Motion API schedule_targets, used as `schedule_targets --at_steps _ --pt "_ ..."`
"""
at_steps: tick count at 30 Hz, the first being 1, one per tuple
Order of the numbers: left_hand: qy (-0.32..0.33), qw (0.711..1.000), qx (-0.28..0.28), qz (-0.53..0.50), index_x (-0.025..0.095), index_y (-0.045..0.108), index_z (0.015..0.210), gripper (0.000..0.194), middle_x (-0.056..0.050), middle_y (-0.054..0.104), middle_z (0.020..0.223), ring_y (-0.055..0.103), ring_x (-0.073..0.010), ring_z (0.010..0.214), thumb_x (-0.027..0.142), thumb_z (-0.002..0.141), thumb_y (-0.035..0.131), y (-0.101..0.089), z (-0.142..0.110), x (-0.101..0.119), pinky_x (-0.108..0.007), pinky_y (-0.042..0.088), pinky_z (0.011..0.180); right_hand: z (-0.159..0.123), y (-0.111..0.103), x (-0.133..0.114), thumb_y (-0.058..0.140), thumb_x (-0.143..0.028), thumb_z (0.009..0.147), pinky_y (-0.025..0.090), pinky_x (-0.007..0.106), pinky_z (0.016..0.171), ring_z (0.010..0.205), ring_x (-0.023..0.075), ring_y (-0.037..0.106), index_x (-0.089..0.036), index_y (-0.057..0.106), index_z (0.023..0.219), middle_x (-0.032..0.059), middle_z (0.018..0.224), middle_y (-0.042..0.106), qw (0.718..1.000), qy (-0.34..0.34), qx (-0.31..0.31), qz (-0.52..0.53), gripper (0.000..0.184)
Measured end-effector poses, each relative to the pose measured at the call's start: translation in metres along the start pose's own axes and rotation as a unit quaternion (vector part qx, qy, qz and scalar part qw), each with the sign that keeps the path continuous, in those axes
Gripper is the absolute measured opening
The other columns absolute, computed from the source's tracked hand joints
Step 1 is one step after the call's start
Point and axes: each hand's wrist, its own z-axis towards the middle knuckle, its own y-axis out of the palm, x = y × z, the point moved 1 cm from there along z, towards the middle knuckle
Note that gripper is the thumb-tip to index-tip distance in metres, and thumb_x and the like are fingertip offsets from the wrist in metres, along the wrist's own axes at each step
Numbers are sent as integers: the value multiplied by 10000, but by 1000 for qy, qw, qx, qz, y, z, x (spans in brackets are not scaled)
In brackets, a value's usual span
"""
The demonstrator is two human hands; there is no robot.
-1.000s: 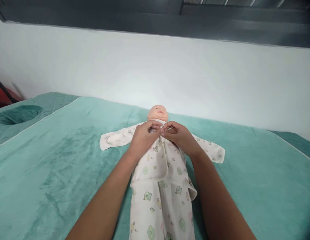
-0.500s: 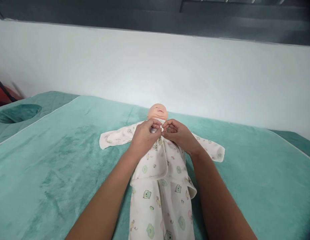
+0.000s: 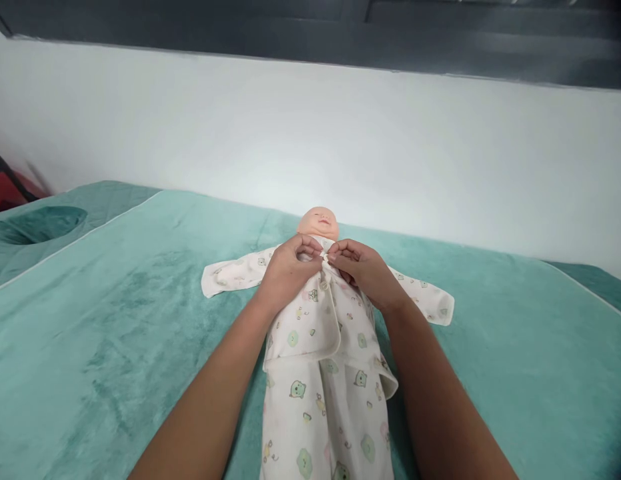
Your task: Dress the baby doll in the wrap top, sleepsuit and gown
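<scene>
A baby doll point(image 3: 319, 223) lies on its back in a white, animal-print jacket point(image 3: 303, 337) and matching trousers point(image 3: 295, 420). Just below its neck, my left hand point(image 3: 291, 270) pinches one side of the jacket's front edge. Opposite it, my right hand point(image 3: 363, 270) pinches the other side, fingertips close to the left ones. A bit of white cloth shows between the two hands; whether a button is in them is hidden. Lower on the front, a pale button point(image 3: 324, 285) is visible. Both jacket sleeves spread out flat to the sides.
The doll rests on a teal plush cover point(image 3: 140, 320) with white piping. A round hollow point(image 3: 40, 225) lies at the far left, near a red and black object point(image 3: 7, 187). Behind the surface rises a white wall point(image 3: 310, 133) with a dark frame point(image 3: 240, 30) above.
My fingertips have shifted slightly at the collar, and the white piece between them shows less. The view has moved a little, while the doll stays in place.
</scene>
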Motion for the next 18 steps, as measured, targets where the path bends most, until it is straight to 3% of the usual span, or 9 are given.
schedule_targets --at_steps 9,18 --pt "89 993 -11 79 231 672 924 176 -29 648 1013 577 -183 1023 234 833 522 0 1 -3 -293 421 911 4 2 5 629 -389 790 241 223 457 488 80 360 -223 615 842 -48 596 506 999 -4 21 32 174" --pt "113 986 -5 126 220 646 850 230 -23 630 971 561 -179 1006 111 800 450 1 1 -3 -304 408 920 3 3 1 635 -363 763 255 224 464 495 73 366 -211 601 832 -41 648 528 999 -11 27 43 170"
